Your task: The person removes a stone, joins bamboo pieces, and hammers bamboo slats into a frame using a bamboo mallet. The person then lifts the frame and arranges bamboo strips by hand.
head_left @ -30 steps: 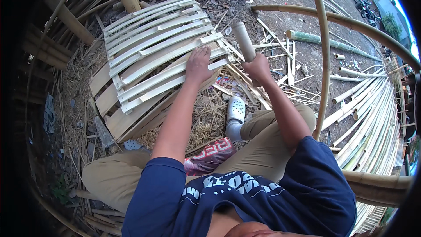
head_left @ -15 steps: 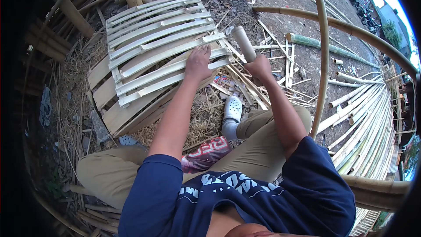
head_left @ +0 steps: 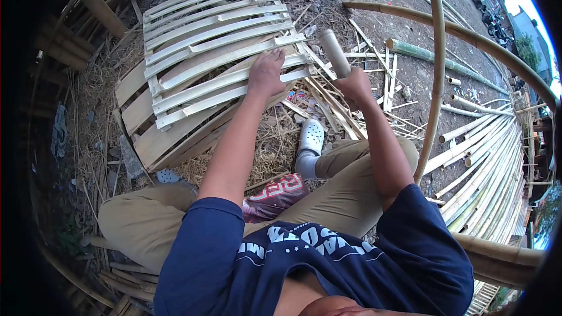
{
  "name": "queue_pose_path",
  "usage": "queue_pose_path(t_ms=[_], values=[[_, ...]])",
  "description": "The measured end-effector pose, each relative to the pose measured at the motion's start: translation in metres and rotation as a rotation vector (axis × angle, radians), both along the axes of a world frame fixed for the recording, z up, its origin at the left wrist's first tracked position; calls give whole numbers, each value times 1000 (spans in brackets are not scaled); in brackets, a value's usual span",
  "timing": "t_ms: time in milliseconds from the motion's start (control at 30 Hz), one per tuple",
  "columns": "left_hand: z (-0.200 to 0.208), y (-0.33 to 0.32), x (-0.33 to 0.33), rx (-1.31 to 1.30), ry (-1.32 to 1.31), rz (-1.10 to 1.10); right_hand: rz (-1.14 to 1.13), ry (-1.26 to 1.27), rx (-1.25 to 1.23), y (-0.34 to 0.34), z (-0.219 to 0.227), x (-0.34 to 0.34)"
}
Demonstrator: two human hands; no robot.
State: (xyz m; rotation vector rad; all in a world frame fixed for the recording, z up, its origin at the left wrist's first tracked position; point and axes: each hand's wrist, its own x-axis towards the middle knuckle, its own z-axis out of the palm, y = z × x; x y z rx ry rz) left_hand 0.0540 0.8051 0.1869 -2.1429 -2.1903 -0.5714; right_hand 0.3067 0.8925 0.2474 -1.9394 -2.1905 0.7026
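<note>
A slatted panel of pale split-bamboo strips, laid side by side with gaps, rests at a slant on a wooden slatted crate. My left hand lies on the strips near the panel's right edge, its fingers stretched out over them. My right hand is closed in a fist round the lower end of a short thick round stick, wood or bamboo. The stick points up and away, to the right of the panel and apart from it. Under my right hand's fingers the grip end is hidden.
Thin split strips lie scattered right of the crate. A green bamboo pole and a large stack of poles lie farther right. An upright curved pole stands near my right arm. A red printed bag lies between my legs.
The whole view has shifted slightly. My left hand stays on the panel, and my right hand keeps the stick raised in nearly the same place.
</note>
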Motion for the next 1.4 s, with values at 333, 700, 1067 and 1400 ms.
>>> queue_pose_path(t_ms=[333,700,1067,1400], values=[[8,-5,-7,39,74,45,-63,296,119,-15,29,-17],[39,-17,14,380,100,4,111,564,273,-59,53,-36],[115,-126,-19,337,-1422,347,-366,621,-55,-19,13,-60],[128,-214,-146,774,-1370,779,-378,1270,-609,-38,-71,-114]])
